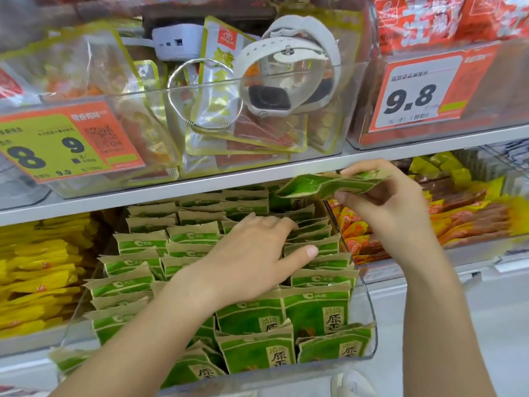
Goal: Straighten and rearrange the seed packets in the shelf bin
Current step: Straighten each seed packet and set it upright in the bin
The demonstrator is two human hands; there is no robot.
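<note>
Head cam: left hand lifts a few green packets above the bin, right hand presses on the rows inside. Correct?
Hands are swapped. The head view shows the right hand pinching the lifted green packets above the clear bin, while the left hand rests on the packet rows inside.

Green-and-tan seed packets (pixel 252 310), yellow packets (pixel 37 270), orange price tags (pixel 429 90).

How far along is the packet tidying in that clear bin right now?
Partly done. The rows at the back left of the clear bin stand upright in neat files. In hand: the right hand holds a few green packets lifted above the bin, while the left hand presses open on the standing rows. Left: the front packets lean unevenly, and the lifted ones need slotting back.
</note>
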